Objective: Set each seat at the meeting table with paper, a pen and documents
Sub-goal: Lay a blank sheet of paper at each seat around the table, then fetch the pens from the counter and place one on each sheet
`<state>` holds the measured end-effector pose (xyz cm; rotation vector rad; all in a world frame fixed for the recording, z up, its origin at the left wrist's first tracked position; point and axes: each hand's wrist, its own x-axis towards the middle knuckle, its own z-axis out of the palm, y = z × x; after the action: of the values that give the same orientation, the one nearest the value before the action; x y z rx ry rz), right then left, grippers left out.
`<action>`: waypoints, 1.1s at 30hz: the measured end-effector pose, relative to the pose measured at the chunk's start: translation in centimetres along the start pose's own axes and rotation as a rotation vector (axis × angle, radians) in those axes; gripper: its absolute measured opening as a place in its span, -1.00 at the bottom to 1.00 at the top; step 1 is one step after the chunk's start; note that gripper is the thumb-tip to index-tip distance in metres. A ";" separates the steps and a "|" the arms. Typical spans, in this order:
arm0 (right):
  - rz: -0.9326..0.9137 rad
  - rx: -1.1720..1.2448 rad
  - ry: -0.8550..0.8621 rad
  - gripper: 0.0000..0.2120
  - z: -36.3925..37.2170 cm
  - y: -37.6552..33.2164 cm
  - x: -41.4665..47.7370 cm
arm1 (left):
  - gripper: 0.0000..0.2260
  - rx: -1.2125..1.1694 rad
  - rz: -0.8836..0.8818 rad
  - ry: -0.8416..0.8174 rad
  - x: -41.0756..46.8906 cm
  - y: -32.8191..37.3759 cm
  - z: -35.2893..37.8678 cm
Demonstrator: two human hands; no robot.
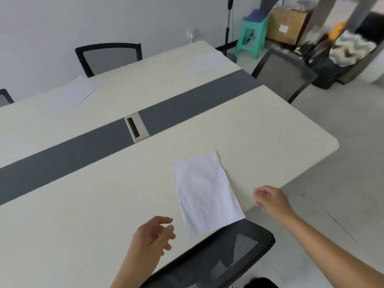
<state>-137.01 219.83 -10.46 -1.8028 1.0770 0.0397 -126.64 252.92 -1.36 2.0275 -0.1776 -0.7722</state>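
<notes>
White sheet of paper (207, 194) lies flat on the near half of the meeting table (104, 204). Its long side runs away from the person at a slight angle, and its near end is close to the table's front edge. A black mesh office chair (224, 256) is pushed up to that edge just beside it.

The person's left hand (153, 235) hovers over the tabletop just left of the sheet, apart from it. Its fingers are relaxed and loosely curled, holding nothing. The right hand (270, 201) hangs just right of the sheet at the table's edge, also clear of the paper. Its fingers are gently bent and loose, with nothing in them.

The table is cream, with a dark grey strip (187, 104) down its middle. A pale cable hatch (137, 127) with a dark slot sits in that strip.

Two more pieces of paper lie on the far half. A second sheet (72, 92) lies toward the left, near a mesh-backed chair (108, 57) at the far side. A third sheet (207, 61), faint against the tabletop, lies near the far right corner. An end chair (284, 73) stands at the table's right end, and part of another chair back (5, 96) shows at the left border.

Beyond the table, by the wall, stand a green plastic stool (252, 36), a cardboard box (288, 23) and a black pole stand (228, 28).
</notes>
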 end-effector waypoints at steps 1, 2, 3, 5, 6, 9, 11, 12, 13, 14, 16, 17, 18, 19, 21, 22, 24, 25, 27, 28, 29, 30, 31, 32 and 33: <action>-0.007 0.046 0.009 -0.94 -1.5 0.6 -1.3 | -0.89 0.019 0.016 -0.027 0.5 0.7 0.8; -0.011 0.088 0.023 -0.94 -3.0 1.2 -2.6 | -0.89 0.036 0.037 -0.054 0.8 1.5 1.6; -0.017 0.127 0.041 -0.93 -4.5 1.9 -4.0 | -0.89 0.054 0.057 -0.082 1.1 2.3 2.6; -0.020 0.198 0.081 -0.95 -7.2 3.3 -6.5 | -0.89 0.086 0.095 -0.131 1.6 3.9 4.8; -0.023 0.229 0.099 -0.95 -8.4 4.1 -7.5 | -0.89 0.098 0.112 -0.155 1.8 4.7 6.1; -0.002 0.286 0.158 -0.95 -11.8 7.1 -10.0 | -0.89 0.154 0.173 -0.232 2.2 7.2 10.7; 0.028 0.332 0.189 -0.94 -14.0 9.4 -11.2 | -0.88 0.189 0.205 -0.285 2.2 8.9 14.5; 0.042 0.347 0.200 -0.94 -15.2 10.6 -11.8 | -0.88 0.198 0.219 -0.310 2.1 9.8 16.6; 0.051 0.352 0.211 -0.94 -16.4 11.8 -12.2 | -0.88 0.203 0.231 -0.334 2.1 10.7 18.7; 0.062 0.352 0.221 -0.93 -17.7 13.0 -12.4 | -0.88 0.207 0.241 -0.360 2.0 11.5 21.0; 0.096 0.355 0.240 -0.92 -20.3 15.4 -12.8 | -0.90 0.248 0.271 -0.421 1.8 12.9 25.5; 0.106 0.360 0.254 -0.92 -21.7 16.5 -12.9 | -0.90 0.267 0.294 -0.448 1.8 13.5 27.7; 0.114 0.362 0.270 -0.93 -23.1 17.5 -12.8 | -0.91 0.282 0.322 -0.478 1.8 14.1 29.8; 0.126 0.359 0.287 -0.93 -24.5 18.5 -12.7 | -0.91 0.309 0.349 -0.509 1.9 14.7 31.7; 0.141 0.367 0.314 -0.94 -27.2 19.9 -12.5 | -0.91 0.368 0.397 -0.576 2.0 16.0 34.9; 0.145 0.378 0.329 -0.94 -28.4 20.3 -12.2 | -0.90 0.388 0.402 -0.604 2.2 16.6 36.2; 0.157 0.390 0.351 -0.94 -30.7 21.1 -11.2 | -0.89 0.416 0.387 -0.635 3.2 18.1 38.4; 0.164 0.390 0.355 -0.94 -31.8 21.4 -10.4 | -0.89 0.426 0.378 -0.637 4.0 18.8 39.4; 0.177 0.390 0.363 -0.93 -33.9 22.0 -8.5 | -0.88 0.429 0.352 -0.629 6.1 20.3 41.4; 0.182 0.389 0.368 -0.93 -35.0 22.2 -7.2 | -0.88 0.428 0.343 -0.627 7.4 21.2 42.5; 0.183 0.382 0.372 -0.93 -36.1 22.4 -5.9 | -0.87 0.434 0.337 -0.625 8.7 22.0 43.6; 0.181 0.374 0.379 -0.93 -37.3 22.3 -4.4 | -0.87 0.438 0.336 -0.630 10.1 23.1 44.9; 0.178 0.369 0.389 -0.94 -38.7 22.2 -2.8 | -0.88 0.438 0.334 -0.638 11.5 24.2 46.3; 0.174 0.365 0.400 -0.94 -40.1 22.0 -1.1 | -0.88 0.432 0.331 -0.644 13.1 25.5 47.7; 0.173 0.360 0.411 -0.94 -41.6 21.8 0.5 | -0.89 0.417 0.330 -0.647 14.7 26.9 49.2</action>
<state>-168.90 185.70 -5.60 -1.4196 1.4253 -0.4122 -139.17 196.43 -4.45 1.9728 -1.0897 -1.2235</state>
